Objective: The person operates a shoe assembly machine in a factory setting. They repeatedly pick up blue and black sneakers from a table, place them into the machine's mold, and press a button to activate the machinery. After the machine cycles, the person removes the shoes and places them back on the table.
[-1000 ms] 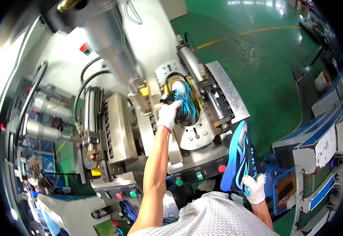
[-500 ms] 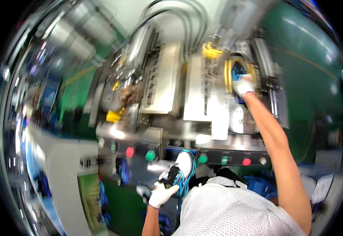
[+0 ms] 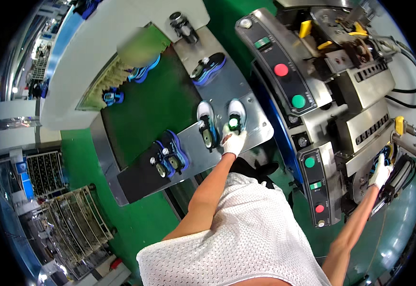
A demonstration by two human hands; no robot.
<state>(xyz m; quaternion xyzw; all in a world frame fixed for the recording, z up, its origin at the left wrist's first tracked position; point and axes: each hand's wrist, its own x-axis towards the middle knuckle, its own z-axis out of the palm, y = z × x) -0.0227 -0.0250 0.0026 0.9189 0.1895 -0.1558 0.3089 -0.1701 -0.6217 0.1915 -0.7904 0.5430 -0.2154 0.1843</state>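
Observation:
My gloved left hand (image 3: 235,142) is closed at the heel end of a white-toed sneaker (image 3: 236,108). This sneaker lies on a metal shelf (image 3: 251,138), with a round pale piece at its opening. A matching white-toed sneaker (image 3: 205,112) lies beside it on the left. Off to the right, my gloved right hand (image 3: 381,175) is at a blue-and-black sneaker (image 3: 375,161) set in the machine (image 3: 355,109). Its fingers appear closed on that sneaker, which is partly hidden by the glove and machine parts.
Dark blue-purple sneakers (image 3: 175,150) lie along the shelf, and another such sneaker (image 3: 209,68) lies at its far end. A curtained opening (image 3: 96,97) in a grey housing has shoes at it. Control panels (image 3: 313,183) with coloured buttons edge the machine. A wire rack (image 3: 74,219) stands lower left.
The view has swung left toward the shelf. My left hand has moved the white-toed sneaker from beside my body to the shelf. My right hand remains at the sneaker in the machine.

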